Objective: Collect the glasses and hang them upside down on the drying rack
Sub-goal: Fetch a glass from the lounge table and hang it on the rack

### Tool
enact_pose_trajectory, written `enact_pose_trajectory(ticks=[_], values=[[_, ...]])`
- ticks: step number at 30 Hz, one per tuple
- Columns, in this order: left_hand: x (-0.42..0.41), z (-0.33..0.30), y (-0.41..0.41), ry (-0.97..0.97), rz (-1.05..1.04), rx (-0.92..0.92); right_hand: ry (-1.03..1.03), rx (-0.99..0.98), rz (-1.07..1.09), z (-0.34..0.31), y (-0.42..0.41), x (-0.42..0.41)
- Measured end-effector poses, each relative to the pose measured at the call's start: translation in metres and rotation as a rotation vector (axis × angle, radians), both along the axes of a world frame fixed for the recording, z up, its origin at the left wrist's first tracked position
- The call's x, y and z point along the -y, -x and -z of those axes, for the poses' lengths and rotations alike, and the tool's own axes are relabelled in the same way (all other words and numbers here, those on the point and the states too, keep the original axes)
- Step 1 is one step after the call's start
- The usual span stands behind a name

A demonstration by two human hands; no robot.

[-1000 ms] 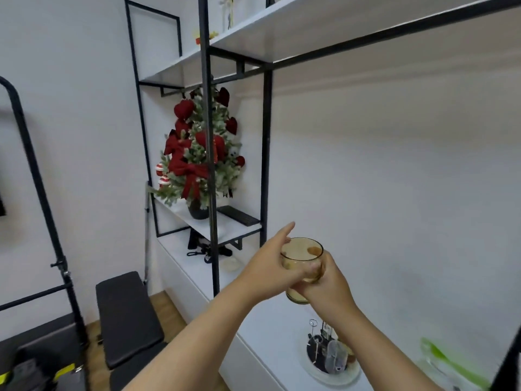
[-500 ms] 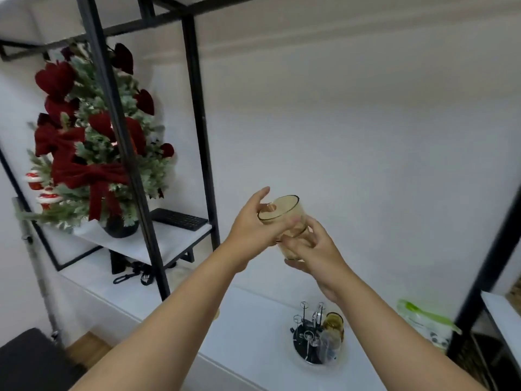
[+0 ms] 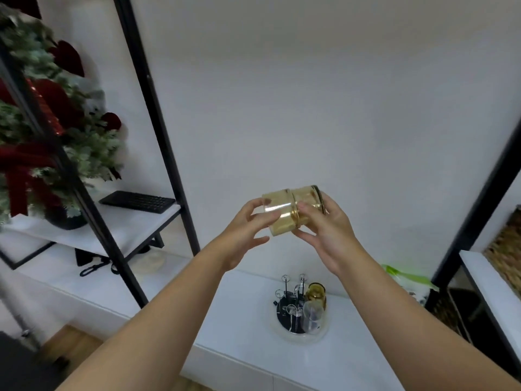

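Note:
An amber glass (image 3: 284, 214) lies on its side in mid-air, held between both hands above the white counter. My left hand (image 3: 245, 232) grips its left end with fingers and thumb. My right hand (image 3: 327, 230) wraps the right end, where the rim points right. Below them the drying rack (image 3: 284, 294) stands on a round white tray (image 3: 298, 338), with thin black pegs sticking up. An amber glass (image 3: 317, 294) and a clear glass (image 3: 311, 317) hang upside down on the rack's right side.
Black shelf posts (image 3: 152, 114) rise at the left, with a red and green Christmas decoration (image 3: 48, 131) and a black keyboard (image 3: 138, 201) on the shelf. A green and white packet (image 3: 408, 280) lies at the right, beside another black post (image 3: 479, 204) and a woven basket (image 3: 504, 249).
The glass was upright in both hands and is now tipped onto its side. My view has swung right and down, bringing the rack closer to the middle.

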State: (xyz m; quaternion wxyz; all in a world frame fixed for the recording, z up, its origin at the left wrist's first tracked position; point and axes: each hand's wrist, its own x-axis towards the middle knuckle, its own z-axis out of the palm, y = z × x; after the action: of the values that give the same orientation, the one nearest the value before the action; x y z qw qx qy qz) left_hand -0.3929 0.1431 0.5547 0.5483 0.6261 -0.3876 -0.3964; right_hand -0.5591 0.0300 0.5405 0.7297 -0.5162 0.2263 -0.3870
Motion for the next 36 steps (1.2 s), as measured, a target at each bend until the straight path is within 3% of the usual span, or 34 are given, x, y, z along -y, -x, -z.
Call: enact_pose_trajectory(ticks=[10,22,36], values=[[0.037,0.139,-0.018,-0.203,0.067,0.157,0.066,-0.225,0.184,0.117,-0.008,0.037],[0.046,0.376,-0.046,-0.35,-0.009,0.094,0.248,-0.593,0.336,0.32,-0.02,0.038],[0.075,0.474,-0.057,-0.25,0.102,0.137,0.548,-0.789,0.373,0.41,-0.065,0.044]])
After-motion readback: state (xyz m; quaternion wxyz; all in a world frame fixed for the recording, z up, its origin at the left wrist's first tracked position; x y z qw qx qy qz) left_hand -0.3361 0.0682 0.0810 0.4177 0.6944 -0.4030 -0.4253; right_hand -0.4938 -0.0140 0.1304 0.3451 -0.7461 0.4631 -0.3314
